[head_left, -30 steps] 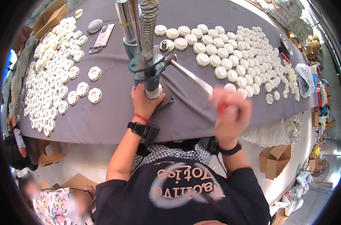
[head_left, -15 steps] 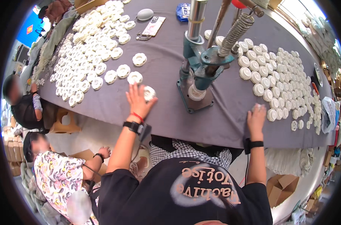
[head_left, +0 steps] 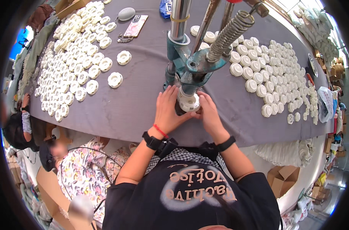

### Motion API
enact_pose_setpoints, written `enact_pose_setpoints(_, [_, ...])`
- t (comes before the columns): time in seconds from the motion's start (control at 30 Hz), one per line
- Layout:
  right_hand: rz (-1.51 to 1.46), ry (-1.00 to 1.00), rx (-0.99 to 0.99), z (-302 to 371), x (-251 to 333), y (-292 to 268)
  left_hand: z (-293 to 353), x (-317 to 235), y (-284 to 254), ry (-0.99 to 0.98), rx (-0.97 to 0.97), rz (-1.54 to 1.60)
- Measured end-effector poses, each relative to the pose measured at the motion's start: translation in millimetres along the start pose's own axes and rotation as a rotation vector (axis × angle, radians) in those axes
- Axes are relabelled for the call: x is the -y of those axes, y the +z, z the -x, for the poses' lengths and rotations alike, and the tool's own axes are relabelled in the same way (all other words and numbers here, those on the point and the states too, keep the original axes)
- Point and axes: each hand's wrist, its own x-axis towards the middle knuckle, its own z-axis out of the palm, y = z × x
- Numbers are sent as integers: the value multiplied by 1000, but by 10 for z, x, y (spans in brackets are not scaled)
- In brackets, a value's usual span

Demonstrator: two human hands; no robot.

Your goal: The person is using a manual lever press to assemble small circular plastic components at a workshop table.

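A white round plastic part (head_left: pixel 189 104) with slots in its face sits beneath the ram of a green hand press (head_left: pixel 193 71). My left hand (head_left: pixel 168 111) curves around the left side of this part, its thumb laid across the front. From the right, my right hand (head_left: pixel 209 114) holds the same part, with the fingertips near the press head. The two thumbs almost meet in front. What lies under the part is hidden by my hands.
Many white open-faced rings (head_left: pixel 82 78) cover the left of the grey cloth (head_left: pixel 140 103); two lie apart nearer the press. Rows of white capped parts (head_left: pixel 261 90) fill the right. A phone (head_left: pixel 136 26) and a grey oval object (head_left: pixel 126 14) lie behind. Two people are at the left.
My left hand has come right from the loose rings, bringing a part to the press. My right hand has left the capped parts and joined it. The view has shifted.
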Motion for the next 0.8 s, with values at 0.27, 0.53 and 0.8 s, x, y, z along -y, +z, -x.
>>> enact_pose_setpoints(0.27, [637, -60, 32, -447, 118, -190, -246, 414, 299, -41, 164, 75])
enact_pose_setpoints(0.53, [936, -1409, -465, -272, 2518, 454, -159, 398, 365, -82, -9, 11])
enact_pose_setpoints(0.8, [805, -853, 120, 505, 2539, 405, -218, 279, 489, -151, -3, -5])
